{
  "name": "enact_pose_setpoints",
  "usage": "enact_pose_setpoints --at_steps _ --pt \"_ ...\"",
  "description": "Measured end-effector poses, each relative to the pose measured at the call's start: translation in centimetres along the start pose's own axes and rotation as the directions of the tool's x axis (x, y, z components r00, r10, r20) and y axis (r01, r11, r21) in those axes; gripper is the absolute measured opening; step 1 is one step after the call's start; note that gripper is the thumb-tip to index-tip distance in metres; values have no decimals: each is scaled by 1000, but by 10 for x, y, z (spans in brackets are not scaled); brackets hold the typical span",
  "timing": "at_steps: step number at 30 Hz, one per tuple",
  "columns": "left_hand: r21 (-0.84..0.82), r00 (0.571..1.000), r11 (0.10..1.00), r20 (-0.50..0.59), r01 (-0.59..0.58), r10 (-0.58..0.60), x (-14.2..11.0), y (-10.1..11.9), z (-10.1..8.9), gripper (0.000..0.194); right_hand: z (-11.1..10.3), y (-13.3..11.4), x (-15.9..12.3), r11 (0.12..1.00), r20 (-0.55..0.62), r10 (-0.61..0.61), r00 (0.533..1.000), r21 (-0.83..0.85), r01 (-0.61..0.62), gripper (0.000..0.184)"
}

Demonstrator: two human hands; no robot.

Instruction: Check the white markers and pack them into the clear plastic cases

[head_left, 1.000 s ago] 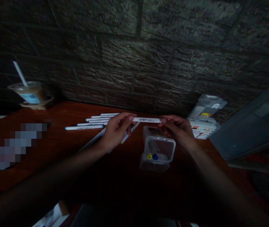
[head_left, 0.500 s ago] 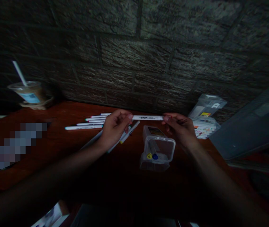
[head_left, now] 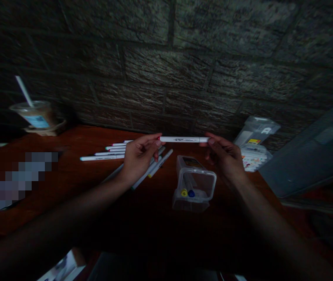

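Marker first: where is it held?

It is held up nearly level between the two hands, with the brick wall seen behind it and the table below.

And how are the hands set?

Its red end is pinched by the thumb and finger of the left hand. Its white end is gripped likewise by the right hand.

What is placed beneath?

A clear plastic box is set on the table near the right hand, its mouth turned toward the camera. Two ends can be seen inside, side by side: a yellow cap and a blue cap.

Are more markers laid out?

Loose markers are spread beyond and below the left hand, by which some are partly hidden. One yellow-tipped pen is laid aslant, between that hand and the box.

And at the sides?

A cup with a straw is stood in a holder at far left. A clear case and a pen pack are seen just beyond the right hand.
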State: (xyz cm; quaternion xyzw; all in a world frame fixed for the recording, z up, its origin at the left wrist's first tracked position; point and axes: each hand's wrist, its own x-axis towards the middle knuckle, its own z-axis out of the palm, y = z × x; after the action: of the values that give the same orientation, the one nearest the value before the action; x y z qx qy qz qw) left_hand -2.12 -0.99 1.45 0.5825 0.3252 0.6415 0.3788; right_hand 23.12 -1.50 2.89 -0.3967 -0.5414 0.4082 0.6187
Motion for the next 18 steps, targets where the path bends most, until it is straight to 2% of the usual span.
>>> enact_pose_setpoints --at_steps 6,18 --pt "46 999 999 -51 -14 17 1 -2 -4 18 -1 0 1 999 -47 -18 999 43 20 25" --pt "-5 999 1000 -34 -17 16 1 0 -1 17 2 -3 -2 999 13 -13 1000 53 13 28"
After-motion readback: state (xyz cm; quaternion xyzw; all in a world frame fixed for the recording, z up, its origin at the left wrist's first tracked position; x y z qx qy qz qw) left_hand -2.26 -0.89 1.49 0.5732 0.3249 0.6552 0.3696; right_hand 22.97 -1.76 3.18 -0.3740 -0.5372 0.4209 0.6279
